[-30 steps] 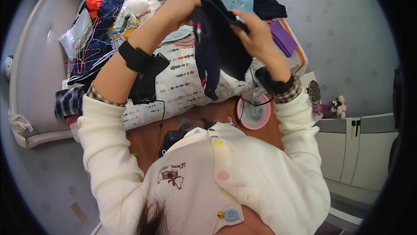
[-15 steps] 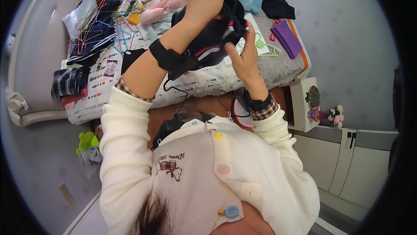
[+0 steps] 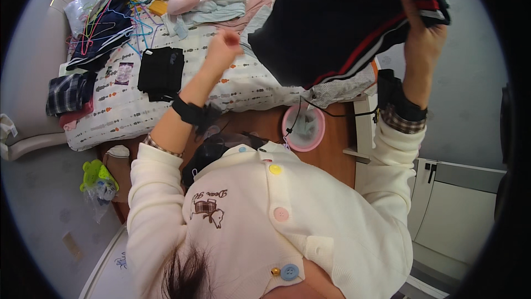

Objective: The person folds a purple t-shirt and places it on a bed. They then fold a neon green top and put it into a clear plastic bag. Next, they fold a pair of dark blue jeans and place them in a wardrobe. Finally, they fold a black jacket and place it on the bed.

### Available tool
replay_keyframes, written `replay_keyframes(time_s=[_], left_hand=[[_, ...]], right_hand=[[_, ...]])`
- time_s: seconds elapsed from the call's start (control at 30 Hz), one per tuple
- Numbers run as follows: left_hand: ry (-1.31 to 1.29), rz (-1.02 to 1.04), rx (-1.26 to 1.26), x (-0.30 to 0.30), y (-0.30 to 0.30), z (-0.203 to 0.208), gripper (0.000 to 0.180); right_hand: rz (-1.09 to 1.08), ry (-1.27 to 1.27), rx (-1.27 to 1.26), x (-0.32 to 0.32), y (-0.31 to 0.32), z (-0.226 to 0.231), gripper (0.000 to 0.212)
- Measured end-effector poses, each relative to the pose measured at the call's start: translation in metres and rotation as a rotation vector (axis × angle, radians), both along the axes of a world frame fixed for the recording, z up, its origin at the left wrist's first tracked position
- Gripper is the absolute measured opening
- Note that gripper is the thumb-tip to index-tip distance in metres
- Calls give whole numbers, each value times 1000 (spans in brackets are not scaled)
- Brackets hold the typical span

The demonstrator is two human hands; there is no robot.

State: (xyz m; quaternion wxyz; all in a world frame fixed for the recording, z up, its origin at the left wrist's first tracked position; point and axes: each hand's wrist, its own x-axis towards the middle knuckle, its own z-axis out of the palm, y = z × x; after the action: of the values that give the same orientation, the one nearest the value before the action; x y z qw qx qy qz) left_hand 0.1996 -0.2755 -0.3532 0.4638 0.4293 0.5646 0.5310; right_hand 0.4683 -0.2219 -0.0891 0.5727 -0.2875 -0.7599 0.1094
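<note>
A navy garment (image 3: pixel 337 22) with red and white stripes along one edge hangs spread out at the upper right, over the far side of the bed. Its striped corner is gripped by my right hand (image 3: pixel 425 39), with the thumb pressed over the cloth. My left hand (image 3: pixel 223 50) is raised above the bed, left of the garment and apart from it. Its fingers are blurred and partly hidden, so I cannot make out whether they are curled. Nearest to it on the bed lie light blue clothes (image 3: pixel 213 14) and a folded black garment (image 3: pixel 160 72).
The patterned bed (image 3: pixel 127 116) also bears several coloured hangers (image 3: pixel 105 17), a pink pillow (image 3: pixel 188 1) and folded plaid cloth (image 3: pixel 69 94). A pink basin (image 3: pixel 318 143) stands on the wooden floor. White cabinets (image 3: pixel 459 210) are at the right, with a cable (image 3: pixel 343 114) near my right wrist.
The bunched garment has swung up to the right and spread out. My left hand has let go of it and moved left and down; my right hand has moved right with it.
</note>
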Motion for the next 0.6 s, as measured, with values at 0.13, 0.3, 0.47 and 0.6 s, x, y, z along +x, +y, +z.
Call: replay_keyframes(time_s=[0.13, 0.3, 0.47, 0.6], left_hand=[[25, -355, -236, 46, -29, -43, 68], [-87, -12, 16, 43, -12, -38, 74], [2, -41, 147, -2, 10, -24, 47], [-192, 159, 261, 11, 8, -8, 21]], right_hand=[[58, 91, -21, 7, -9, 17, 19], [-88, 79, -59, 20, -11, 24, 21], [194, 396, -306, 43, -18, 38, 26], [238, 440, -337, 55, -21, 45, 23]])
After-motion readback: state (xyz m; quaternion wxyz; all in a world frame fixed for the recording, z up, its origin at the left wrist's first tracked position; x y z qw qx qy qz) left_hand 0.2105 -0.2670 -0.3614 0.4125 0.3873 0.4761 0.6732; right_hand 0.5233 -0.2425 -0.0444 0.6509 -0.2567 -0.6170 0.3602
